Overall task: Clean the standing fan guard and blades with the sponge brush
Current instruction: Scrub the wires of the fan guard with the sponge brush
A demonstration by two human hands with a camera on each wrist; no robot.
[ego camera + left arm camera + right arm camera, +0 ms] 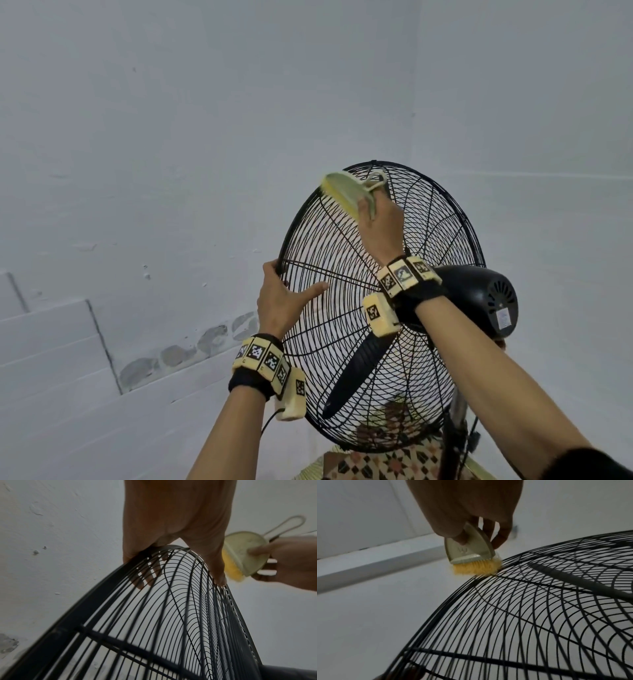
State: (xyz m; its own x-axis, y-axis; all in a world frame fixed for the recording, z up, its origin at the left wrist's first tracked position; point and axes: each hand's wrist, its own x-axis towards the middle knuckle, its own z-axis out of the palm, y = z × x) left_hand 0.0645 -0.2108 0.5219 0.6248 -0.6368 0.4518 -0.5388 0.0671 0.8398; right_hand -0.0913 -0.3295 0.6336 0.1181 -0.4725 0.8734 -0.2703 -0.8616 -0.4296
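Note:
The black wire fan guard [342, 318] stands tilted in front of a white wall, with a black blade [356, 370] behind its wires. My left hand [279, 298] grips the guard's left rim, fingers curled behind it and thumb lying across the wires; the left wrist view shows that hand [171, 534] on the guard [154, 615]. My right hand [378, 219] holds a pale green brush [346, 193] with yellow bristles at the guard's upper left rim. In the right wrist view the brush [471, 553] touches the guard [539, 615] with its bristles [477, 569].
The black motor housing [486, 298] sticks out behind the guard at the right. The fan pole [457, 428] and a cable run down at the lower right. A patterned surface [394, 462] lies below the fan. A white tiled wall [51, 359] is at the left.

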